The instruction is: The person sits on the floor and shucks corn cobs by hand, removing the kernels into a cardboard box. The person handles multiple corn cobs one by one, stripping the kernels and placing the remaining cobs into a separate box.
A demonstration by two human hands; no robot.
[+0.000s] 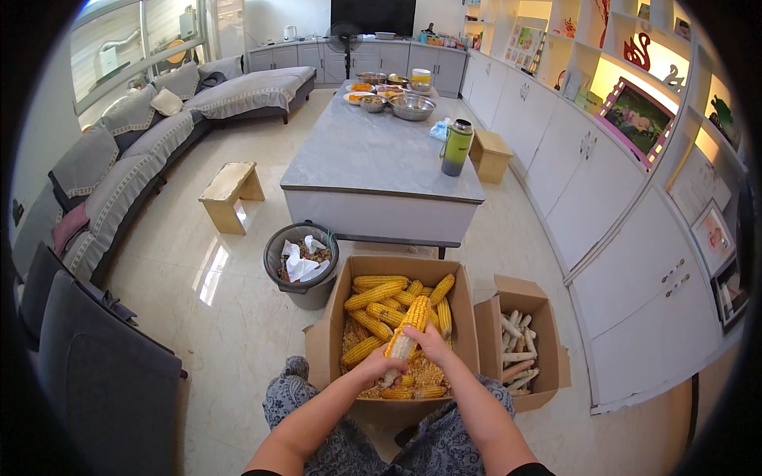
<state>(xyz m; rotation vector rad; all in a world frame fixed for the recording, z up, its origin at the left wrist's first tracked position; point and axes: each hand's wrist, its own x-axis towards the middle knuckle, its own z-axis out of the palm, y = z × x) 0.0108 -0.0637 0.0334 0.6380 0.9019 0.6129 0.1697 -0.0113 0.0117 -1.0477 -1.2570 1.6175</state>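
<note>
Both my hands hold one partly shelled ear of dried corn (416, 313) over an open cardboard box (466, 309). My left hand (380, 368) is closed round its lower end, where the pale cob shows. My right hand (430, 344) grips the middle from the right, at the edge of the yellow kernels still on the ear. Inside the box, several whole yellow ears (376, 294) are piled towards the back and left. Loose kernels (430, 372) cover the front part, with a few ears lying on them. A smaller cardboard box (550, 333) at the right contains several bare cobs (518, 357).
A grey trash bin (315, 294) with paper and scraps stands left of the corn box. Beyond is a grey table (369, 154) bearing bowls, plates and a green bottle (458, 149). A wooden stool (229, 196) stands left, a chair (107, 375) nearer. White cabinets (595, 184) line the right.
</note>
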